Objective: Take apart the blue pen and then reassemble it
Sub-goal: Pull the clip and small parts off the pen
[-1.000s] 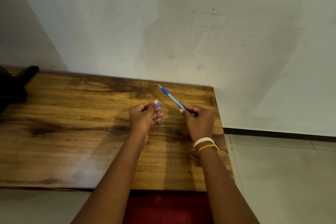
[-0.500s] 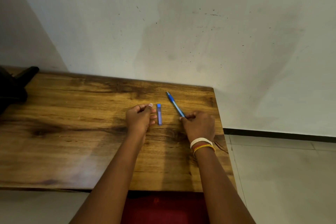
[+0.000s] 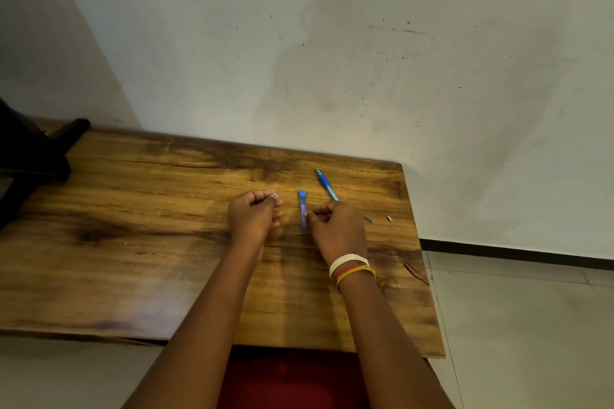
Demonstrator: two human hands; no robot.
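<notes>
The blue pen is in parts on the wooden table (image 3: 133, 242). Its long part (image 3: 326, 185) lies diagonally, the far end pointing at the wall and the near end running under my right hand; a dark tip (image 3: 367, 219) shows to the right of the hand. A short blue tube piece (image 3: 302, 204) lies flat between my hands. My right hand (image 3: 337, 229) pinches the near end of that tube with thumb and forefinger. My left hand (image 3: 254, 217) rests on the table to the left, fingers curled, nothing visible in it. A tiny pale part (image 3: 389, 218) lies further right.
A black object (image 3: 30, 156) stands at the table's far left. The wall runs directly behind the table. The right table edge (image 3: 422, 259) lies close to the small parts, with tiled floor (image 3: 518, 325) beyond it.
My right hand laid the long pen part on the table and moved left to the short blue tube. My left hand let go of that tube and drew back to the left.
</notes>
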